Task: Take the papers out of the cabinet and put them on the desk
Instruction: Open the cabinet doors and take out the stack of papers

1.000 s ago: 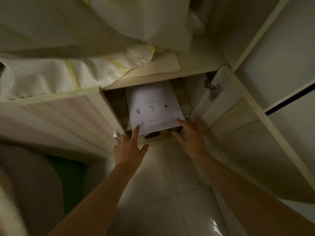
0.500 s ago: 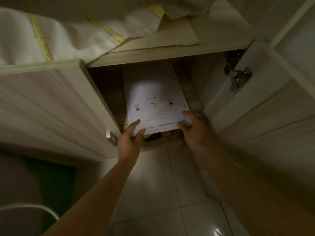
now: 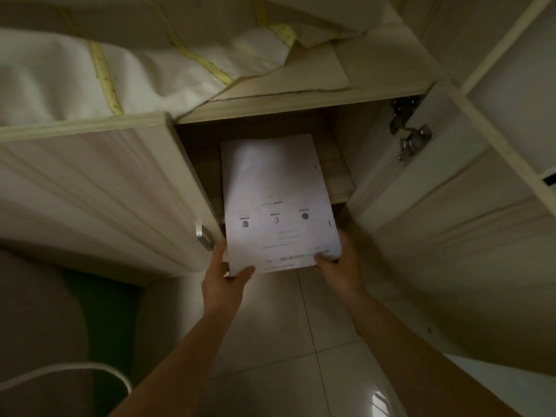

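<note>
A stack of white printed papers (image 3: 276,200) sticks halfway out of the open cabinet compartment (image 3: 340,176) under the desk. My left hand (image 3: 225,278) grips the stack's near left corner, thumb on top. My right hand (image 3: 337,266) grips the near right corner the same way. The far end of the papers still lies over the wooden shelf inside. The desk top (image 3: 301,94) runs above the opening.
The cabinet door (image 3: 451,236) stands open on the right, with a metal hinge (image 3: 409,136). A closed door with a handle (image 3: 203,237) is on the left. White cloth with yellow stripes (image 3: 105,70) covers the desk. Tiled floor (image 3: 285,341) lies below, a chair (image 3: 36,341) at the left.
Both hands closed on the papers' near corners and drew the stack toward me, so it now overhangs the shelf's front edge. The view moved closer to the cabinet.
</note>
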`<state>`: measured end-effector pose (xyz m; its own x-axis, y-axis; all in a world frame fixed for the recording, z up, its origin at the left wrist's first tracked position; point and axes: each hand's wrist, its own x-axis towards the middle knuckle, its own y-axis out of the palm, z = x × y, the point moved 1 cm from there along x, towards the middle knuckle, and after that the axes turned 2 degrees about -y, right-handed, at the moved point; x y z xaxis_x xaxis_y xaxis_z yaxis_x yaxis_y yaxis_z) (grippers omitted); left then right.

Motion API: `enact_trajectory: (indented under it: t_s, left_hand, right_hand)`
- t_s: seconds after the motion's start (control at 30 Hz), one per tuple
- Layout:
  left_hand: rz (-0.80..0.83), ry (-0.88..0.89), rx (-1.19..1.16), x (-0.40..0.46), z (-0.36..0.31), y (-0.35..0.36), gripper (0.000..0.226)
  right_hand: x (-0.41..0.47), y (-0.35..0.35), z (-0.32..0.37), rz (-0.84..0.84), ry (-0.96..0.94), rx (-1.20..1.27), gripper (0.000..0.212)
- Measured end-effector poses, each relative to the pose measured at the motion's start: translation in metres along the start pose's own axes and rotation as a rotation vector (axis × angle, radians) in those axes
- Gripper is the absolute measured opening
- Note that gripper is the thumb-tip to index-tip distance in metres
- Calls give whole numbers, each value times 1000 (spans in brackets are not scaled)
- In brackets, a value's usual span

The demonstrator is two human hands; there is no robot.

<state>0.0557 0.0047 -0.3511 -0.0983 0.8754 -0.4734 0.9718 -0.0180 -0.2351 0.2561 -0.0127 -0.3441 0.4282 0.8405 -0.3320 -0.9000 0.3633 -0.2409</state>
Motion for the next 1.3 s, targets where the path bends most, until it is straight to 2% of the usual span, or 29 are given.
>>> enact_trajectory:
  t_s: [0.13,0.23,0.6,0.73,0.97,1.1,1.17,1.27,1.3]
  left_hand:
    - [84,-17,-108,-14,4,-7,73]
    - [152,-29,-233,-22,-1,-12,68]
    - [158,-97,-329,-107,-42,-35,59]
    - [168,-107,-341,-156,-79,-52,53]
    - [167,-69,-386,-247,-171,-90,47]
    - [136,-66,-414,-298,-221,-114,33]
    - [132,-26,-381,-324,-244,-125,42]
    - [127,-41,-419,-359,-267,-142,75]
    - [131,-37,-416,-369,-274,-148,76]
  right_hand:
    - [-11,-6,-7,54,47,78,60]
    - [-23,-12,2,37,101,201,53]
    - [-117,-52,70,-4,144,346,48]
    - [-170,-73,108,-17,201,424,45]
    - [-257,-107,203,-2,171,447,49]
    - [-302,-124,258,9,177,437,45]
    - [-326,-134,278,13,206,439,45]
    - [-358,-146,297,13,242,488,46]
    - [-368,-150,305,7,238,502,46]
